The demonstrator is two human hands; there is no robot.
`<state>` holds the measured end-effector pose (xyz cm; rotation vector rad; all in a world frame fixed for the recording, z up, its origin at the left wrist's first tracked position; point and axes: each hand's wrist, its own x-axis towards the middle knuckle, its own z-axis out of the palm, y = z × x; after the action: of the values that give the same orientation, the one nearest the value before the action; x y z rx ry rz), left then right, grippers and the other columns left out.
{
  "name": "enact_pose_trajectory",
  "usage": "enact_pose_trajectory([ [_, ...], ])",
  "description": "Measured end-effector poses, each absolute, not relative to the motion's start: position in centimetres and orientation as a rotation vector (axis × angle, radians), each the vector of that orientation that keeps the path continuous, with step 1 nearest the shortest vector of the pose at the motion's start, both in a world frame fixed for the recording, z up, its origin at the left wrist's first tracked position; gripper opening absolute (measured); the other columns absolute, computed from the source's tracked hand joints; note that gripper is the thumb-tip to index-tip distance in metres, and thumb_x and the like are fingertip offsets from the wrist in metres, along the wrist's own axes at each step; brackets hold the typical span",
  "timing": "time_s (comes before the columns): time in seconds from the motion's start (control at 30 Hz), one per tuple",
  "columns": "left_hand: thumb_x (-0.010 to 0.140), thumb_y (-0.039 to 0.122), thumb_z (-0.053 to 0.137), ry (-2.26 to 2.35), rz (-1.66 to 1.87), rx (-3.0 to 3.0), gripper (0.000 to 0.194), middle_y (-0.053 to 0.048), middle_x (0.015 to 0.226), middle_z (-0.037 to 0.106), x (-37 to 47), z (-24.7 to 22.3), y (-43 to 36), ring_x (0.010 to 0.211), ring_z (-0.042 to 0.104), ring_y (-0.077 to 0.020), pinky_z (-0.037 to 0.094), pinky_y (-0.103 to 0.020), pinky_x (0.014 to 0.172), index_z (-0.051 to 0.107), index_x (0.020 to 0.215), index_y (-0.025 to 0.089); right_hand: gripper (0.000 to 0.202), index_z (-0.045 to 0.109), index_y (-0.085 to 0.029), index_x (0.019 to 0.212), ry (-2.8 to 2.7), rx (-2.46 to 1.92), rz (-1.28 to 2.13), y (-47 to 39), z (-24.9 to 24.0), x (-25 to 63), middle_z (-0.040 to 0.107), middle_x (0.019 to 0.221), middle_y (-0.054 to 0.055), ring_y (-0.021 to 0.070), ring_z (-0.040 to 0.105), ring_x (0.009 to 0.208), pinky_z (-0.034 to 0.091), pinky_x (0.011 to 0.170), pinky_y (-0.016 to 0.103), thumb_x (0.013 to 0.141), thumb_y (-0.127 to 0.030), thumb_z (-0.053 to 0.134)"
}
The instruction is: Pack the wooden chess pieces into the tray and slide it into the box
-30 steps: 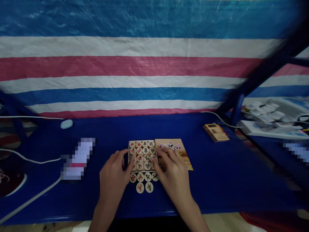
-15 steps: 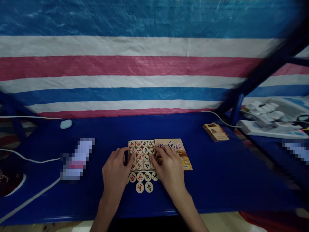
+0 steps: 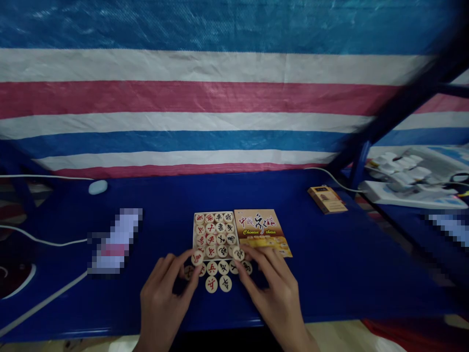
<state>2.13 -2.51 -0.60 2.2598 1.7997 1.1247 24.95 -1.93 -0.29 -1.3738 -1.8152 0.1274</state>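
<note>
Between thumb and forefinger, my left hand (image 3: pixel 166 288) pinches a red-marked Chinese chess piece (image 3: pixel 197 257) at the near left corner of the white box (image 3: pixel 194 234). My right hand (image 3: pixel 273 283) grips a black-marked Chinese chess piece (image 3: pixel 238 253) over the box's near right corner. Round pieces with red or black characters fill the box in rows. In front of it, several more pieces lie on the blue surface, among them a red-marked one (image 3: pixel 211 284) and a black-marked one (image 3: pixel 225 283). My fingers partly cover some. The printed lid (image 3: pixel 262 230) touches the box's right side.
A small tan box (image 3: pixel 327 199) lies to the right on the blue tabletop (image 3: pixel 286 190). A blurred phone (image 3: pixel 119 239), a pale blue case (image 3: pixel 98 187) and white cables are at left. Plugs crowd a power strip (image 3: pixel 414 195) at far right. A striped sheet (image 3: pixel 205 98) hangs behind.
Both hands have drawn back toward me from inside the box to its near corners, each now holding a piece. The lid's print and the box's rows are uncovered.
</note>
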Motion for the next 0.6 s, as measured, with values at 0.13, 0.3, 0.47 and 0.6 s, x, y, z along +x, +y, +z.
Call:
enact_pose_trajectory([
  [0.13,0.099,0.025,0.059,1.715,1.009,2.352,0.029,-0.001,0.094,0.068,0.7,-2.1,-5.6,0.078,0.064,-0.0133,0.051,-0.031,0.082,0.064,0.128,0.024,0.035,0.065,-0.024,0.128,-1.905,-1.347,0.158,-5.6,-2.1,25.8,0.072,0.099,0.005,0.0190,0.068,0.086,0.057,0.079,0.034,0.093,-0.019,0.065],
  [0.3,0.098,0.023,0.060,1.666,0.997,2.420,0.032,-0.004,0.105,0.072,0.2,-3.3,-6.5,0.085,0.068,-0.0156,0.053,-0.031,0.079,0.064,0.130,0.023,0.037,0.064,-0.021,0.130,-1.966,-1.352,0.102,-7.0,-3.6,26.0,0.072,0.098,0.006,0.0191,0.068,0.084,0.058,0.075,0.033,0.093,-0.018,0.063],
  [0.47,0.097,0.021,0.061,1.660,1.026,2.452,0.032,-0.004,0.103,0.073,1.0,-3.3,-6.1,0.086,0.069,-0.0171,0.053,-0.033,0.077,0.064,0.129,0.026,0.035,0.063,-0.023,0.131,-1.993,-1.402,0.115,-6.5,-3.4,25.7,0.071,0.103,0.006,0.0197,0.068,0.087,0.059,0.076,0.034,0.095,-0.020,0.062],
  [0.6,0.096,0.023,0.062,1.664,1.067,2.416,0.031,-0.003,0.102,0.074,1.2,-3.1,-6.0,0.086,0.070,-0.0173,0.054,-0.033,0.079,0.065,0.127,0.026,0.033,0.064,-0.024,0.128,-1.974,-1.409,0.125,-6.5,-3.5,25.7,0.071,0.104,0.006,0.0196,0.070,0.089,0.060,0.078,0.034,0.095,-0.021,0.063],
])
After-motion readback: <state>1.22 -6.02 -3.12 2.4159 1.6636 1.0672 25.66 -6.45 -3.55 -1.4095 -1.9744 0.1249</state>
